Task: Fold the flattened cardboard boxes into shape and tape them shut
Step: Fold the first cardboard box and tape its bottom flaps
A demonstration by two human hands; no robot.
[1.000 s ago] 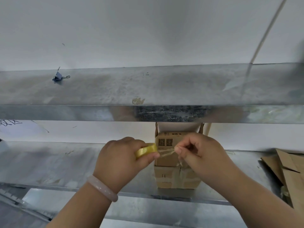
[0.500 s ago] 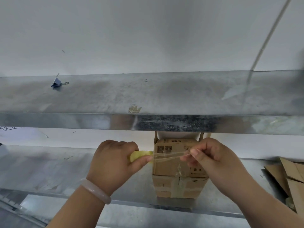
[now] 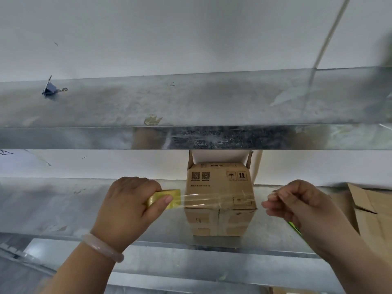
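Your left hand [image 3: 127,209] curls round the yellow tape roll [image 3: 169,198]; your right hand [image 3: 297,204] pinches its glossy strip [image 3: 212,200], taut before the cardboard box [image 3: 218,179].

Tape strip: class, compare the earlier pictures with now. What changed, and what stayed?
The hands drew apart: the right hand, pinching the free end, pulled rightward while the left hand carried the tape roll leftward, so the tape strip now stretches much longer in front of the box. Both grips held; the box stayed on the shelf.

The left hand [image 3: 127,206] is gripping a tape roll [image 3: 165,199] while the right hand [image 3: 297,202] is pinching the clear strip [image 3: 212,200] across the cardboard box [image 3: 219,198].
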